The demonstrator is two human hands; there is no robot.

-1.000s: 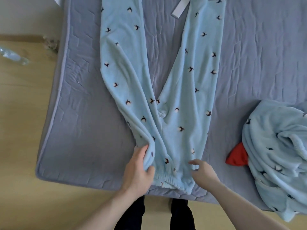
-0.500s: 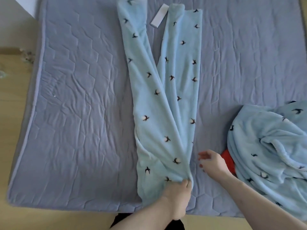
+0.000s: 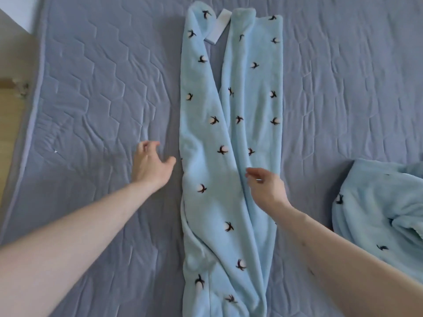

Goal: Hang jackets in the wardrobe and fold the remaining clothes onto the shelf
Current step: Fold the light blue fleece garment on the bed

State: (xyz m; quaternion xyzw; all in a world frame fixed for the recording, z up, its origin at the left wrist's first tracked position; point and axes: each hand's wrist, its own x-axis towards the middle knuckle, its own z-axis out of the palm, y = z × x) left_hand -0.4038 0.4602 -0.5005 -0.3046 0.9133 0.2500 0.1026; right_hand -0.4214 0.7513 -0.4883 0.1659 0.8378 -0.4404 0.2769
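Note:
Light blue fleece pyjama trousers with small dark bird prints lie lengthwise on the grey quilted bed cover, one leg folded over onto the other. My left hand hovers over the bare cover just left of the trousers, fingers relaxed, holding nothing. Over the trousers' right half, about midway along, is my right hand with loosely bent fingers; whether it touches the fabric is unclear.
A matching light blue fleece garment lies crumpled at the right edge of the bed. A white label strip sits between the trouser leg ends at the far end. Wooden floor shows at the left.
The left leg has been folded over onto the right one. My left hand let go of the waistband and moved out to the left; both hands moved further up the trousers.

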